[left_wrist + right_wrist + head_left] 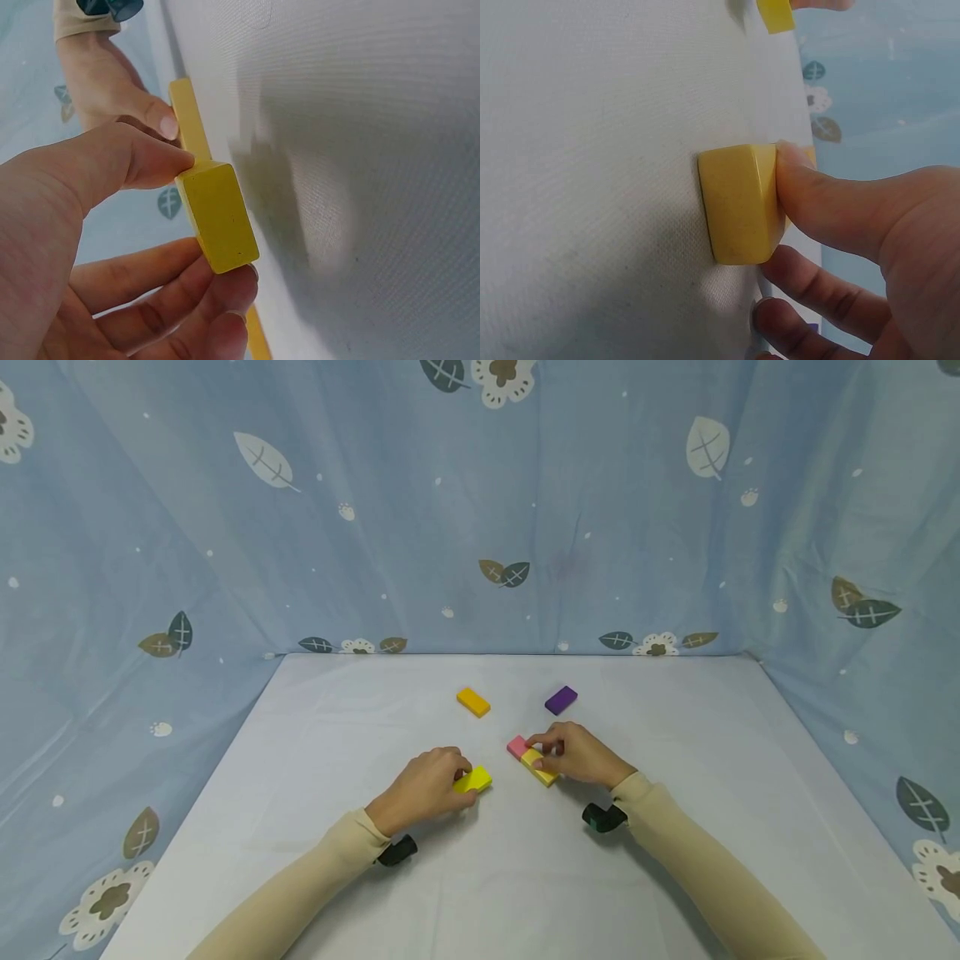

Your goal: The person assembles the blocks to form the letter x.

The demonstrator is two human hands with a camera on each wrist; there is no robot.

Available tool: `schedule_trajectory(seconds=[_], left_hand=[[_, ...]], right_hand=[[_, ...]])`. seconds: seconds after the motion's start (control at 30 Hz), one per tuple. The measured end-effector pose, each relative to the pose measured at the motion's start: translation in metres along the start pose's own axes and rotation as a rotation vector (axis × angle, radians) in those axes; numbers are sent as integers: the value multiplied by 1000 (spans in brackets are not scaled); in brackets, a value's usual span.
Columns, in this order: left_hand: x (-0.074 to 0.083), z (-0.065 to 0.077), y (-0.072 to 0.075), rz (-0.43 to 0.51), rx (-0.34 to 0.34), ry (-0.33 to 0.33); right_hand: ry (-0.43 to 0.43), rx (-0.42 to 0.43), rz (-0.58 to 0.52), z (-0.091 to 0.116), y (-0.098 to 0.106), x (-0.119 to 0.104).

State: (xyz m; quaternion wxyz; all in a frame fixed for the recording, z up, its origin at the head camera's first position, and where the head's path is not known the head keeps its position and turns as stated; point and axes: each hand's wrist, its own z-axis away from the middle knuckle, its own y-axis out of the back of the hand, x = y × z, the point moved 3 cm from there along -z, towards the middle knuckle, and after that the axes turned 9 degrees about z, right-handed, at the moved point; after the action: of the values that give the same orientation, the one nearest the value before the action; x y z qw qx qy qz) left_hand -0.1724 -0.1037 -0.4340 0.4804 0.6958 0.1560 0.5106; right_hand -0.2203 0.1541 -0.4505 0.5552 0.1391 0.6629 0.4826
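Between thumb and fingers, my left hand (427,785) pinches a bright yellow block (474,779). The left wrist view shows that block (217,217) end-on, tilted, close over the white cloth. To the right, my right hand (588,756) holds a paler yellow block (537,767) that lies flat on the table. Its thumb (802,184) presses on the block's side in the right wrist view, and the fingers curl along the far side. A pink block (516,746) lies end to end with the pale yellow one, near the right fingertips.
Farther back on the white table (360,710) lie an orange-yellow block (473,702) and, to its right, a purple block (561,700). A blue curtain (420,527) with leaf and flower prints hangs behind the table and along both sides.
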Motion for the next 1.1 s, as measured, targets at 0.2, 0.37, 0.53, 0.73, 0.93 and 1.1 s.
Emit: schedule_trajectory(seconds=[0.2, 0.37, 0.53, 0.73, 0.93, 1.1], left_hand=[[2, -2, 1, -6, 4, -13], [3, -4, 2, -6, 8, -23], [2, -5, 2, -5, 8, -21], [3, -8, 2, 0, 9, -23], [5, -10, 2, -4, 7, -17], [7, -13, 2, -8, 7, -9]], right_hand=[[9, 0, 2, 0, 0, 0], [19, 3, 12, 0, -1, 0], [23, 2, 10, 0, -1, -1], [14, 7, 5, 0, -1, 0], [3, 4, 11, 0, -1, -1], [1, 3, 12, 0, 0, -2]])
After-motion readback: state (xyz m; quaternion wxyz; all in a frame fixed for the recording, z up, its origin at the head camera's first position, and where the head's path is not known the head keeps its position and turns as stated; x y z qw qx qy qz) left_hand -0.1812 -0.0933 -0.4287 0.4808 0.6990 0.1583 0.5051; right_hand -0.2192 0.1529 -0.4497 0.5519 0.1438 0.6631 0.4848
